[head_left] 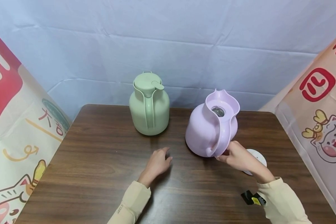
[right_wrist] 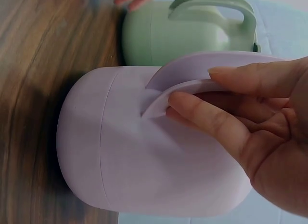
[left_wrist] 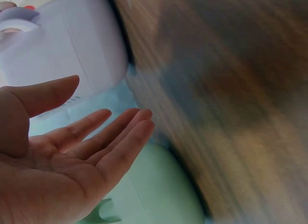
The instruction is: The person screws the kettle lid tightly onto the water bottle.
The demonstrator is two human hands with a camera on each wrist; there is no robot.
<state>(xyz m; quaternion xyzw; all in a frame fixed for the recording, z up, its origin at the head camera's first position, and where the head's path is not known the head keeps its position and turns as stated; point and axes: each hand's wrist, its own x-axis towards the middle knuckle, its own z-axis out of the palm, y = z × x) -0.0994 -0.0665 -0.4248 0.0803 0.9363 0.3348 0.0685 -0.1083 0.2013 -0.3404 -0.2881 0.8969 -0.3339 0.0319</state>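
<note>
A lilac vacuum jug (head_left: 197, 133) stands on the right of the table, its round mouth uncovered. My right hand (head_left: 238, 155) holds the lower part of its handle; in the right wrist view, thumb and fingers pinch the handle (right_wrist: 159, 104) from both sides. My left hand (head_left: 156, 161) is held low over the middle of the table, touching neither jug. The left wrist view shows its fingers (left_wrist: 120, 147) loosely extended, with nothing in the palm. Behind it, a pale green vacuum jug (head_left: 138, 115) stands upright with its lid on.
Partly behind my right wrist lies a round white disc (head_left: 257, 155). A small black item with a yellow label (head_left: 247, 197) is beside the right sleeve. A pale cloth (head_left: 184, 56) hangs behind the brown wooden table (head_left: 95, 155), with printed cloths on both sides.
</note>
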